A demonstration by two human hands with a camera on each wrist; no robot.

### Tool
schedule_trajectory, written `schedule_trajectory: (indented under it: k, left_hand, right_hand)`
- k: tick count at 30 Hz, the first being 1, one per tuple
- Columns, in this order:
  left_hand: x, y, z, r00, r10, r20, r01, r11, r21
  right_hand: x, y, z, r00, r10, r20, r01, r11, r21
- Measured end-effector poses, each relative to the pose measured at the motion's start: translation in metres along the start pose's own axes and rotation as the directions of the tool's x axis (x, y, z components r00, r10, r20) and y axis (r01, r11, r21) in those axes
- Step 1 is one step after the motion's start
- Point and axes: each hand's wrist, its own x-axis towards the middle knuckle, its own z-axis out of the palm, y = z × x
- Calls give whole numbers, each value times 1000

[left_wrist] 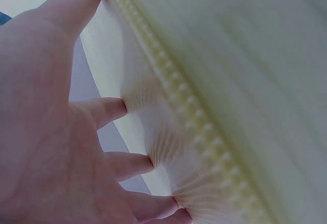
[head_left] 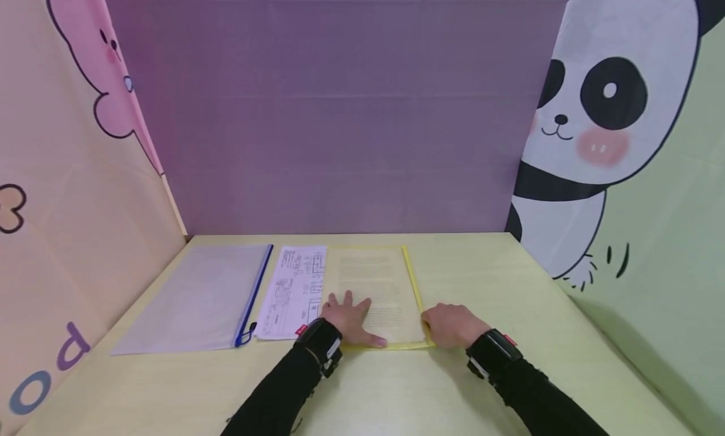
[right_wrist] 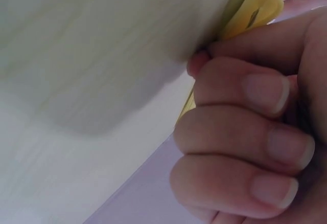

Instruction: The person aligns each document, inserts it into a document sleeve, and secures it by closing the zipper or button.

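A clear zip file bag with yellow edging lies on the table, printed sheets showing through it. My left hand rests on its near left part with fingers spread. In the left wrist view, the fingertips press into the plastic beside the ribbed yellow edge. At the bag's right edge, close to the near corner, my right hand pinches the yellow border. Its fingers are curled in the right wrist view, with a yellow corner piece beyond them. What lies between thumb and forefinger is hidden.
White printed sheets lie directly left of the yellow-edged bag. Farther left is another file bag with a blue zip edge and a small loop at its near corner. A purple backdrop stands along the table's far edge.
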Motion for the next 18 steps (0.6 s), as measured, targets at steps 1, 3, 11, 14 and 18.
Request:
schedule_trajectory:
  k: [1, 3, 11, 14, 18]
  left_hand:
    - [0, 0, 0, 1000, 0, 0, 0, 1000, -1]
    - [0, 0, 0, 1000, 0, -1, 0, 1000, -2]
    - [0, 0, -1, 1000, -3, 3, 3, 1000, 0]
    - [0, 0, 0, 1000, 0, 5, 0, 1000, -1]
    - [0, -1, 0, 1000, 1, 3, -1, 1000, -1]
  right_hand:
    - [0, 0, 0, 1000, 0, -1, 0, 1000, -1]
    - [-1, -1, 0, 1000, -4, -5, 4, 1000, -3]
    - [-6, -3, -3, 1000, -20, -5, 20, 1000, -13]
    - [-6, -2, -4, 1000, -19, 4, 19, 1000, -5]
    - [-8, -2, -5, 999, -16, 28, 15, 1000, 18]
